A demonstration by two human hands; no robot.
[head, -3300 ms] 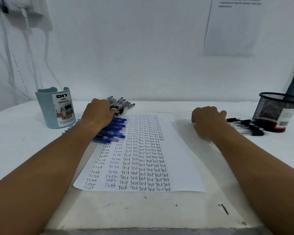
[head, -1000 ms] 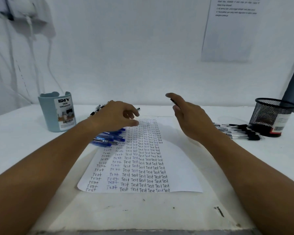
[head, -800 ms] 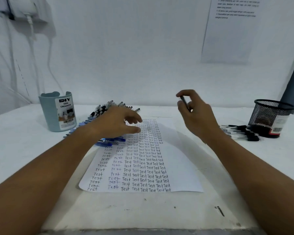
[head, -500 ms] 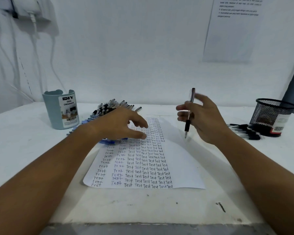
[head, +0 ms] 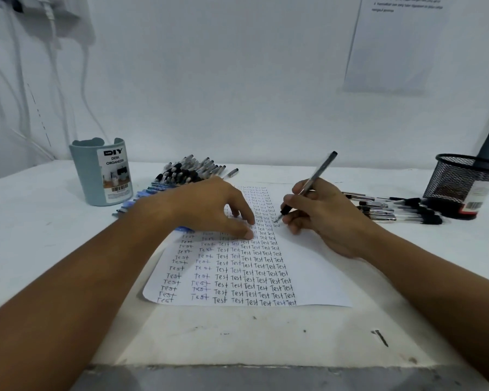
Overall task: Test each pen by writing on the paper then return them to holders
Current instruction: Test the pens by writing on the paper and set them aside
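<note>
1. Where the matte white bench (head: 54,249) starts at left, a smooth grey-blue plastic organizer (head: 100,172) stands; glossy loose pens (head: 187,172) heaped beside it.
2. Left hand (head: 209,210) lies on flat paper (head: 308,272), fingers (head: 244,213) spread, gripping nothing.
3. Right hand (head: 322,218) fingers pinch slim pen (head: 308,186), tip on paper.
4. Black wire-mesh cup (head: 460,179) far right.

Bare table (head: 54,249) lies open on the near left and in front of the paper (head: 308,277). At the back, a pen pile (head: 189,172) beside the blue organizer (head: 100,173) and loose pens (head: 393,207) touching the mesh cup (head: 460,179) crowd both corners.
</note>
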